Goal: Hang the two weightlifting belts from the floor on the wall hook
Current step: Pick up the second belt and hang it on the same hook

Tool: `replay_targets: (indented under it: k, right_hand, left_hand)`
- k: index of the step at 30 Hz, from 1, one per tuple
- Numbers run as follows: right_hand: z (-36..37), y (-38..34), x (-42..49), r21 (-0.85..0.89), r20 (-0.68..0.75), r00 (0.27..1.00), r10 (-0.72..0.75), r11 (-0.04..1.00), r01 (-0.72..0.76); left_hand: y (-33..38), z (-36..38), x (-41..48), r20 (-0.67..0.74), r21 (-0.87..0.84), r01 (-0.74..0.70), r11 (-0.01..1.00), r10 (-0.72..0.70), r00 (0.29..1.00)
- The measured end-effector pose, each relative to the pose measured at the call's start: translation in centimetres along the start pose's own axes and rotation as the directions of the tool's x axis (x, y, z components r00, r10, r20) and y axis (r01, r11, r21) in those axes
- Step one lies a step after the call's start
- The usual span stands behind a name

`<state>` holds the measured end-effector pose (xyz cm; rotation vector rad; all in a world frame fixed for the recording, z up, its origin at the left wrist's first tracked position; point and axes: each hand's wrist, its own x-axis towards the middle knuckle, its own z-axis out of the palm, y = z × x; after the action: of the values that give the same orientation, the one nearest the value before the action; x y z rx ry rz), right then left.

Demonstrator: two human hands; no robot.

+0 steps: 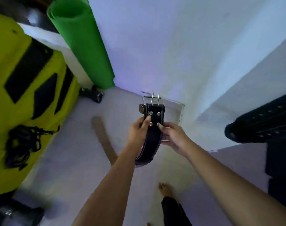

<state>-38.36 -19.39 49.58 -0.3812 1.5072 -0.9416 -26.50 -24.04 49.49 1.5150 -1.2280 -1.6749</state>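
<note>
I hold a black weightlifting belt [152, 128] with both hands at the middle of the view. Its metal two-prong buckle [152, 98] points up and away from me. My left hand [139, 131] grips the belt's left edge with the thumb near the rivets. My right hand [173, 136] grips the right edge from below. The belt's brown inner side trails down to the floor at the left [104, 141]. A second black belt [261, 118] with rows of holes hangs at the right edge by the white wall. No hook is visible.
A rolled green mat [80, 41] leans in the corner. A big yellow bag [24, 98] with black patches and straps fills the left. A small dark object [93, 94] lies by the mat. My bare foot [165, 189] stands on the pale floor.
</note>
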Motion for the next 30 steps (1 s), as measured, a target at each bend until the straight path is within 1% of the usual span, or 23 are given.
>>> replay_targets:
  k: [3,8,10,12,16,18,21,24,25,27,30]
  right_hand:
    - [1.3,-6.2,-7.9,0.010,-0.049,0.984,-0.170,0.985,0.170]
    - [1.8,-14.2,-18.6,0.006,-0.141,0.906,-0.398,0.915,0.403]
    - [1.7,-16.7,-22.3,0.027,-0.208,0.860,-0.465,0.876,0.481]
    - [1.7,-19.0,-25.8,0.104,-0.275,0.817,-0.506,0.829,0.549]
    - [0.9,-23.6,-32.2,0.199,-0.336,0.733,-0.591,0.717,0.668]
    - [-0.5,-26.0,-35.4,0.160,-0.340,0.676,-0.654,0.668,0.727]
    - [-3.2,-28.9,-40.0,0.085,-0.355,0.584,-0.730,0.597,0.798]
    - [-5.6,-30.8,-43.8,0.150,-0.364,0.512,-0.778,0.493,0.857]
    - [-6.1,-31.5,-45.0,0.169,-0.389,0.482,-0.785,0.453,0.875]
    - [-7.0,-32.8,-47.1,0.139,-0.457,0.411,-0.789,0.393,0.909]
    - [-8.1,-33.7,-49.1,0.041,-0.472,0.310,-0.825,0.331,0.943]
  left_hand:
    - [8.0,-1.2,-5.9,0.043,-0.090,-0.083,0.992,0.087,0.995]
    - [18.5,-1.5,-13.8,0.094,-0.192,-0.261,0.946,0.282,0.955]
    - [22.5,-0.8,-16.4,0.131,-0.225,-0.333,0.916,0.367,0.921]
    - [26.3,0.4,-19.1,0.168,-0.276,-0.398,0.875,0.452,0.876]
    - [32.7,3.7,-24.1,0.236,-0.418,-0.451,0.789,0.574,0.784]
    - [35.1,5.3,-26.2,0.224,-0.454,-0.504,0.735,0.641,0.734]
    - [37.6,7.4,-29.1,0.228,-0.448,-0.591,0.671,0.725,0.650]
    - [38.4,9.8,-31.2,0.276,-0.427,-0.641,0.638,0.767,0.580]
    - [38.4,10.5,-31.8,0.287,-0.398,-0.663,0.634,0.772,0.567]
    - [38.7,11.7,-33.0,0.285,-0.351,-0.706,0.616,0.788,0.546]
    - [40.5,12.8,-34.8,0.261,-0.338,-0.736,0.587,0.810,0.526]
